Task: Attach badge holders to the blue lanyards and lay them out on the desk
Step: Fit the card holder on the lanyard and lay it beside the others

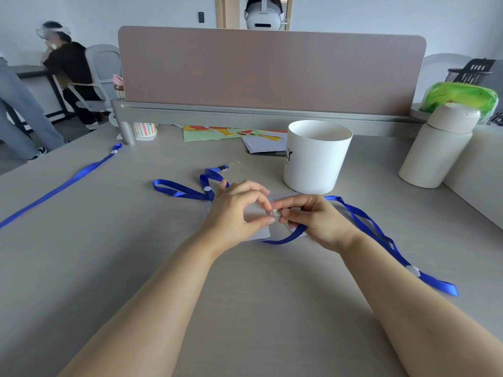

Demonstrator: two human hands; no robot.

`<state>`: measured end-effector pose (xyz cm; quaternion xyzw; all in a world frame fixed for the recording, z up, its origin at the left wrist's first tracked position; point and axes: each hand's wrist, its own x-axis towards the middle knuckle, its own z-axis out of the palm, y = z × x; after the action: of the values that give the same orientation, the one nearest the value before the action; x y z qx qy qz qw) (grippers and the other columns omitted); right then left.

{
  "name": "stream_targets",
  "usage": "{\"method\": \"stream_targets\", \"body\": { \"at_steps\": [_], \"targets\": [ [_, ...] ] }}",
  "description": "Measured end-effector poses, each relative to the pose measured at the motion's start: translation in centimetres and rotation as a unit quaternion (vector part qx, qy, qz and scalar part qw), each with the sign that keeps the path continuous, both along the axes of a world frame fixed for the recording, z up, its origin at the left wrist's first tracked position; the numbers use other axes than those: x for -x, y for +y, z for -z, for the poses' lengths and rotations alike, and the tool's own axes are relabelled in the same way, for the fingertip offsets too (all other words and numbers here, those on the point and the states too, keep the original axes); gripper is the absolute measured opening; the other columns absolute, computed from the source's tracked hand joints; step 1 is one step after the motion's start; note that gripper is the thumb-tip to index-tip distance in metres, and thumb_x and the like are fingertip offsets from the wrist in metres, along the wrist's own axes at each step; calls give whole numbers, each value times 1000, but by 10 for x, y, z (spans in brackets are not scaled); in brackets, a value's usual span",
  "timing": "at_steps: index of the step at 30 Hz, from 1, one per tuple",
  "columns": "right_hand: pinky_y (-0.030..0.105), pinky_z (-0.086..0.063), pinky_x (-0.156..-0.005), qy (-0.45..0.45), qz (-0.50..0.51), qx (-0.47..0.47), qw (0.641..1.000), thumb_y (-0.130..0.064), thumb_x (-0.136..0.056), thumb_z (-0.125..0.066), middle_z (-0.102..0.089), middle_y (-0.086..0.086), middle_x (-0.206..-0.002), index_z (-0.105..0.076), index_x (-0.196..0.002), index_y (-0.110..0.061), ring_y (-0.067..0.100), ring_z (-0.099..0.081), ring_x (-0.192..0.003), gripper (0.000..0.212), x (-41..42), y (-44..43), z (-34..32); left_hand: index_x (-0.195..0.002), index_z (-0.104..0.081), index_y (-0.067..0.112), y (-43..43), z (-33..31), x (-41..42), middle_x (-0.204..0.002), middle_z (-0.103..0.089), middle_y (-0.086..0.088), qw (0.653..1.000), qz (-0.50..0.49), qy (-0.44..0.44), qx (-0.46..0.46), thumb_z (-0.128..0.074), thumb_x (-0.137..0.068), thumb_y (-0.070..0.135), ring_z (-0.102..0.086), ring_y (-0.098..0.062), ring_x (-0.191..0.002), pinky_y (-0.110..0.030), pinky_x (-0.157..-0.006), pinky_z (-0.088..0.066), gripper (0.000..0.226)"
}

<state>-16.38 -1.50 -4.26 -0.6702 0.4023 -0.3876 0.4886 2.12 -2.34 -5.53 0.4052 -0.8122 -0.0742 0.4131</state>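
Note:
At the middle of the grey desk [109, 268], my left hand [234, 210] pinches the top edge of a clear badge holder [257, 228] between thumb and fingers. My right hand [315, 219] pinches the clear clip strap of a blue lanyard [381, 238] right at the holder's edge. That lanyard trails off to the right. A second blue lanyard [179, 190] lies folded just behind my left hand, its metal clip [223, 167] free. A third blue lanyard [62, 186] lies stretched along the left of the desk.
A white cup [315, 156] stands just behind my right hand. A cream bottle [438, 148] is at the right, with a green pack behind it. Coloured papers [234, 133] lie under the brown partition [272, 72]. A seated person [65, 66] is far left.

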Motion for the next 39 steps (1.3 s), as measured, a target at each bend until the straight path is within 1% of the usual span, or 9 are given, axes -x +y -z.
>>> {"method": "stream_targets", "body": {
  "at_steps": [5, 11, 15, 22, 24, 29, 32, 36, 39],
  "targets": [
    [16, -50, -60, -20, 13, -13, 1000, 11, -83, -55, -64, 4, -80, -66, -93, -17, 3, -59, -62, 32, 2, -1, 1, -77, -72, 21, -1, 1, 0, -108, -63, 6, 1000, 0, 6, -5, -77, -70, 23, -43, 11, -95, -49, -103, -28, 9],
    [15, -52, -57, -80, 55, -28, 995, 13, -77, -63, -69, 2, -77, -63, -86, -12, 12, -60, -63, 26, 3, -5, 2, -73, -74, 20, 0, 3, 3, -97, -67, 2, 999, -11, 38, 22, -69, -70, 34, -36, 27, -96, -45, -88, -38, 15],
    [16, -54, -60, -93, 63, -27, 993, 12, -76, -63, -72, -3, -67, -63, -85, -9, 10, -64, -63, 24, 3, -5, 2, -73, -65, 14, 1, 0, 4, -86, -64, 4, 998, -26, 44, 22, -65, -69, 47, -50, 1, -85, -38, -86, -37, 33],
    [20, -57, -69, -110, 45, -33, 992, 8, -82, -58, -75, -1, -74, -62, -93, -4, 12, -70, -71, 17, 4, -4, 2, -84, -45, 24, 6, -5, 4, -83, -54, 9, 994, -88, 47, -44, -79, -67, 33, -55, -25, -90, -39, -77, -45, 39],
    [18, -57, -72, -110, 38, -27, 993, 11, -78, -61, -75, -1, -75, -63, -94, -4, 12, -71, -74, 22, 3, -4, 2, -90, -50, 19, 7, -7, 4, -86, -55, 8, 992, -97, 56, -51, -79, -67, 31, -56, -21, -92, -39, -81, -45, 39],
    [23, -56, -84, -78, 56, 1, 995, 11, -73, -67, -75, -2, -77, -64, -92, -8, 16, -69, -84, 27, 0, -5, 5, -109, -56, 13, 7, -6, 6, -85, -53, 10, 991, -129, 40, -11, -80, -67, 30, -40, 10, -74, -27, -80, -30, 51],
    [32, -54, -90, -58, 62, 7, 996, 8, -72, -70, -75, -1, -77, -65, -93, -8, 20, -67, -85, 27, -3, -4, 7, -97, -64, 18, 5, -7, 5, -76, -53, 13, 990, -137, -22, 25, -80, -65, 34, -52, -9, -71, -26, -77, -23, 39],
    [37, -53, -93, -47, 83, 28, 995, 6, -71, -72, -74, -4, -74, -64, -89, -12, 20, -67, -83, 26, -4, -4, 6, -72, -66, 21, 2, -5, 4, -54, -39, 15, 985, -137, -74, 74, -78, -67, 36, -40, -11, -54, -28, -70, -23, 20],
    [36, -54, -92, -28, 91, 47, 994, 5, -71, -73, -74, -5, -77, -65, -88, -12, 16, -69, -84, 25, -4, -4, 5, -63, -67, 23, 1, -4, 5, -52, -51, 9, 980, -142, -96, 100, -68, -66, 42, -39, -13, -47, -27, -67, -24, 19]
  ]
}}
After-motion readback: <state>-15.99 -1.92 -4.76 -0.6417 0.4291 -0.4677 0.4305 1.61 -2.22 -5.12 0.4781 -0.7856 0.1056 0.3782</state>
